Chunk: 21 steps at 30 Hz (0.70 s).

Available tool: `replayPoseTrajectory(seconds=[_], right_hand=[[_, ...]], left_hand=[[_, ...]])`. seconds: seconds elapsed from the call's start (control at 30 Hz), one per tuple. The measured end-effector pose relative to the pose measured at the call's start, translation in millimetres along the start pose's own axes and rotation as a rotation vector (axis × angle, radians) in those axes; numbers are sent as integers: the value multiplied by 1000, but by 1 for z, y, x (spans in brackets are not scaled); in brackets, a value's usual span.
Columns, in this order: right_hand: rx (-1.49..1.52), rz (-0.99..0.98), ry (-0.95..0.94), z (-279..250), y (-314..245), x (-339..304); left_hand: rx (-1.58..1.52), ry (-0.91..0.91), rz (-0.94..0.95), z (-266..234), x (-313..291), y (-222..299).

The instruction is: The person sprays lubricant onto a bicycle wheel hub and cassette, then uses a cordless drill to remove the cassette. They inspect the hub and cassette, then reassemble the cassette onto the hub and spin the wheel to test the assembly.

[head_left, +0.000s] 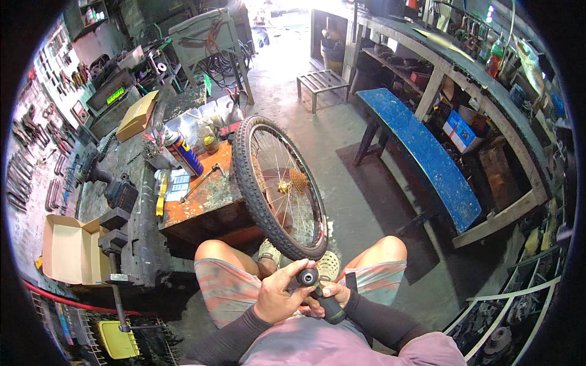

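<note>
Close to my lap I hold a small black cordless driver (333,309), its round nose with a metal opening pointing up. The fingers of my left hand (278,297) are wrapped round its nose end. My right hand (334,293) grips the body; some of its fingers are hidden behind the tool. Just beyond my hands, a bicycle wheel (239,160) with a knobby black tyre stands upright beside the orange-topped table. A gold hub and a gold cassette (298,182) show among its spokes. Neither hand touches the wheel.
A spray can (183,152), a ratchet wrench (204,182) and jars stand or lie on the orange table (210,198). Left is a workbench with a vise (115,229) and an open cardboard box (72,253). A blue bench (421,146) and a metal stool (323,81) stand to the right and ahead.
</note>
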State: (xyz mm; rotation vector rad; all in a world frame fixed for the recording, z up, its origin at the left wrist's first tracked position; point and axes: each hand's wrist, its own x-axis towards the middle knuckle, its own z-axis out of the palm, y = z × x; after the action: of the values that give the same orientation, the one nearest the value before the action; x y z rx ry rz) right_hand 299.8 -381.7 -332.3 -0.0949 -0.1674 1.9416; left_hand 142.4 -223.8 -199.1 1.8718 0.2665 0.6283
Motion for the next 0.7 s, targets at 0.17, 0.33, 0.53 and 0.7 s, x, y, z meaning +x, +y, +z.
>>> replayPoseTrajectory(seconds=[0.17,0.33,0.53,0.7], right_hand=[[-46,180,-152,6,-21,8],[5,250,-153,-17,-8,8],[-152,122,-69,-8,-7,7],[-286,216,43,-14,-18,3]], left_hand=[[16,-349,89,-31,39,7],[-133,-762,106,-20,63,-17],[45,-299,119,-9,36,-19],[91,-155,50,-6,26,-22]])
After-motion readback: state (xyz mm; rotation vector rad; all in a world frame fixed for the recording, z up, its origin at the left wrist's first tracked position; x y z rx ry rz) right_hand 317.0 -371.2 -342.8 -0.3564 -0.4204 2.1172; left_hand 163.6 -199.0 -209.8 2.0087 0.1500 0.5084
